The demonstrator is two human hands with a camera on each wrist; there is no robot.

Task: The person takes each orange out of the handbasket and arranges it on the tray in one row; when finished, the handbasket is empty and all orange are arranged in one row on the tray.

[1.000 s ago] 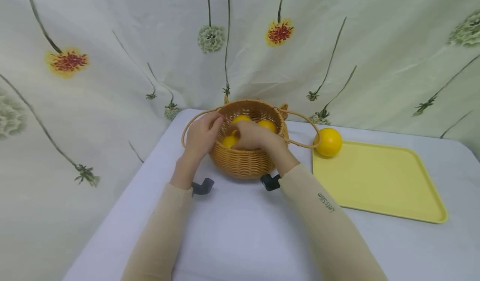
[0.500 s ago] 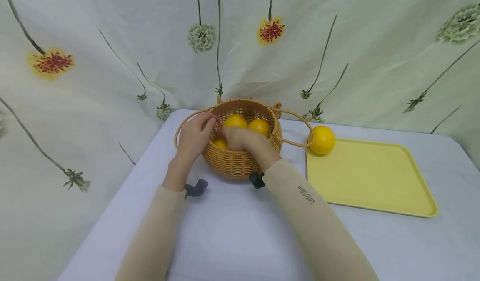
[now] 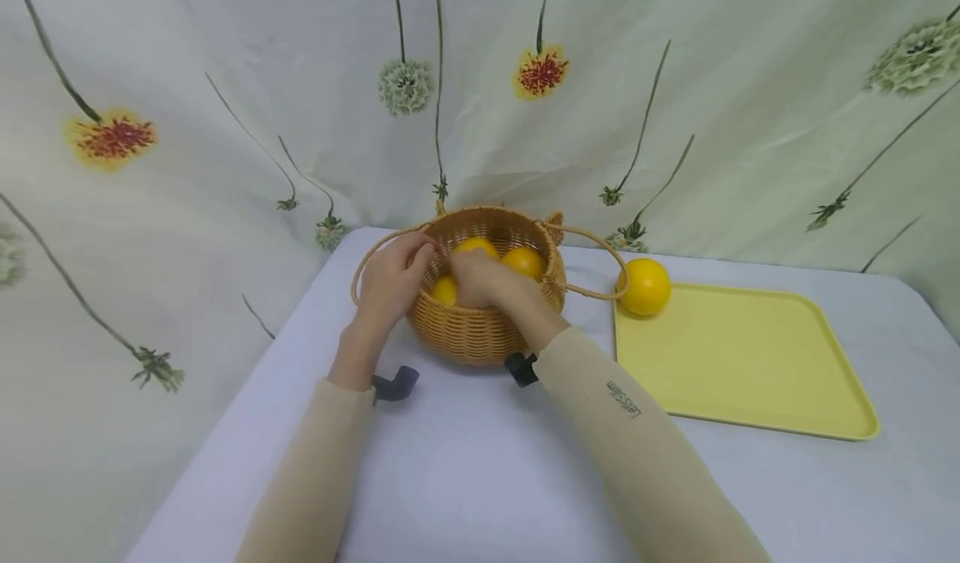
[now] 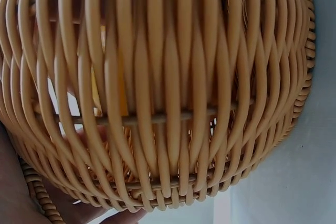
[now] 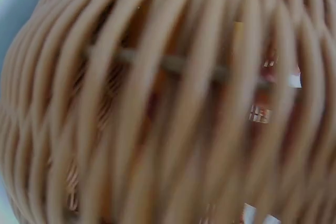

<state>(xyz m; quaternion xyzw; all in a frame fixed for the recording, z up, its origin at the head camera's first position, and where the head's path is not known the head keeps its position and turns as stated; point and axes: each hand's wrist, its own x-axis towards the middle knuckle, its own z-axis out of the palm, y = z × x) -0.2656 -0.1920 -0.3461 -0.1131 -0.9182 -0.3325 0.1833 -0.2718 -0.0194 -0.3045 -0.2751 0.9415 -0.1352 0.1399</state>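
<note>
A round wicker basket [image 3: 480, 334] with two loop handles stands at the back of the table. Several oranges [image 3: 522, 261] are inside it. My left hand [image 3: 393, 275] grips the basket's left rim beside the handle; part of that hand [image 4: 16, 182] shows by the rim in the left wrist view. My right hand [image 3: 480, 278] reaches down inside among the oranges, its fingers hidden by the hand itself and the basket. Woven strands [image 5: 184, 87] fill the right wrist view, blurred, so what those fingers touch cannot be made out.
A yellow tray [image 3: 750, 363] lies on the white-covered table [image 3: 480, 480] to the right. One single orange [image 3: 645, 286] rests at the tray's back left corner, beside the basket's right handle [image 3: 607, 246]. Close behind hangs a flowered cloth [image 3: 495, 146].
My right hand has sunk deeper into the basket, and its fingertips, seen earlier at the front orange, are now hidden. The left hand stays at the rim. The head view has shifted slightly.
</note>
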